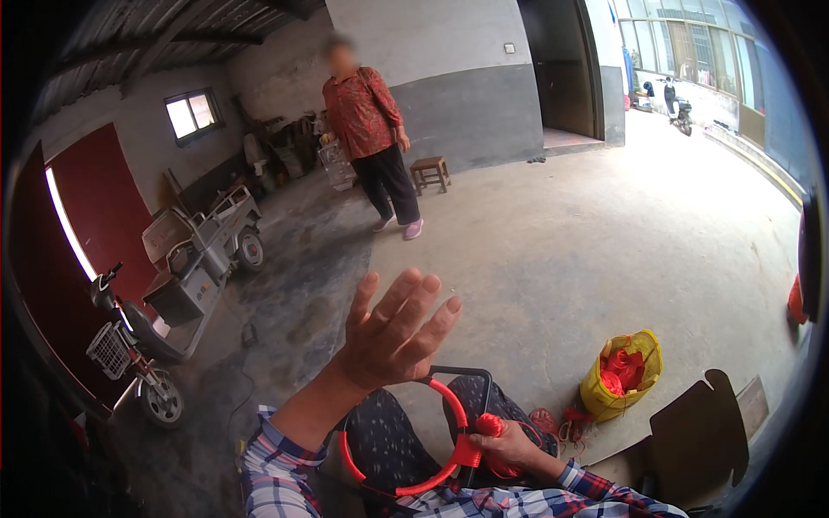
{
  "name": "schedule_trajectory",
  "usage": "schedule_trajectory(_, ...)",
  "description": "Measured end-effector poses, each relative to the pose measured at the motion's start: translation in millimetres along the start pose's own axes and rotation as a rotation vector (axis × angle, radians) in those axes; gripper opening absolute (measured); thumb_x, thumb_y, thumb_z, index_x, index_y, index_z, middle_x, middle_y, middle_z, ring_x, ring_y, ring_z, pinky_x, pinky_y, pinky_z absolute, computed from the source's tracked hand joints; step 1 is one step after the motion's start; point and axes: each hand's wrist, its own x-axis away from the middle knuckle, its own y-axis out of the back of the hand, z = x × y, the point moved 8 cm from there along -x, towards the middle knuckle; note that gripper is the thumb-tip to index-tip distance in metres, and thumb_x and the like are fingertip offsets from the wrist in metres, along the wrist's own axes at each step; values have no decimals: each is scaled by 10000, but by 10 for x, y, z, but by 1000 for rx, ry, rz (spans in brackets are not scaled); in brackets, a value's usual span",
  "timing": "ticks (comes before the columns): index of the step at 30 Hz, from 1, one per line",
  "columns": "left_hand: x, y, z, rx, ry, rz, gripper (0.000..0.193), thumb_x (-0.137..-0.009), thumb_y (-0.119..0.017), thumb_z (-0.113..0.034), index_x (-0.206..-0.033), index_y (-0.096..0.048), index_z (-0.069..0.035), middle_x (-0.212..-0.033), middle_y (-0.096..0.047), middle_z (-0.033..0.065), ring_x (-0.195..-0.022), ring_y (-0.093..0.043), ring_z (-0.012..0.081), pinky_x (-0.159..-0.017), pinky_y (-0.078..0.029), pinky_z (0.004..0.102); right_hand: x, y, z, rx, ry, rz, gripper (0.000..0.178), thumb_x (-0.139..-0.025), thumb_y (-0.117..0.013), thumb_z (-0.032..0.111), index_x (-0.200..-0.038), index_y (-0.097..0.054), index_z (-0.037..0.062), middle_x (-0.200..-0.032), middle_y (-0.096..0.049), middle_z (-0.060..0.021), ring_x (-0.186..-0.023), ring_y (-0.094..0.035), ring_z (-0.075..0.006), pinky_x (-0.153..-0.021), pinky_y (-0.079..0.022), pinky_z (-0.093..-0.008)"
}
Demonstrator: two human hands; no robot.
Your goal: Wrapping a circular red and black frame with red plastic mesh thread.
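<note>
For good wrapping, the cord [490, 424] should probably be kept tight, its turns close. The ring [457, 413], at lower centre of the frame, seems to face upward; being nearly round, it shows no clear long axis. The left hand [393, 337] is raised, empty, fingers extended; the right hand [511, 447] grips the cord.

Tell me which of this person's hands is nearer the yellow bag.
Right. The right hand, gripping a red bundle, is left of the yellow bag in the picture; the left hand, raised open, is farther left.
</note>
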Motion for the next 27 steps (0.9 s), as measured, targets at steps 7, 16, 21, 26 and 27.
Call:
schedule_trajectory(7,7,7,-17,-1,-18,-17,422,-816,-680,-158,-1207,-523,-191,-1381,-465,90,-1359,-372,245,-1139,-147,482,24,-23,63,36,-13,11,156,-883,-679,150,-928,-620,12,-854,-644,-12,-808,-592,-89,-752,-488,-266)
schedule_trajectory(16,4,-15,18,-7,-34,-13,407,-824,-646,-137,-1209,-525,-184,-1384,-456,98,-1356,-375,256,-1135,-156,480,45,-33,117,24,-8,12,119,-885,-671,121,-922,-621,19,-860,-638,-5,-814,-587,-89,-760,-486,-268)
schedule_trajectory(21,39,-46,187,-77,4,5,509,-766,-616,-86,-1259,-510,-156,-1394,-426,145,-1360,-359,296,-1114,-181,495,48,-45,163,100,7,13,127,-885,-673,127,-910,-614,18,-858,-634,-2,-811,-580,-83,-767,-482,-266)
schedule_trajectory(26,-19,19,446,-6,180,2,680,-657,-560,-29,-1325,-448,-93,-1418,-346,242,-1353,-318,389,-1098,-215,481,42,-42,96,11,-6,13,151,-881,-680,145,-911,-611,15,-849,-635,-4,-811,-579,-83,-768,-481,-269)
schedule_trajectory(27,-41,51,531,92,272,-33,676,-665,-558,-32,-1328,-431,-64,-1422,-326,257,-1350,-303,407,-1096,-219,486,34,-29,78,12,-5,13,151,-881,-680,145,-911,-611,15,-849,-635,-4,-811,-579,-83,-768,-481,-269)
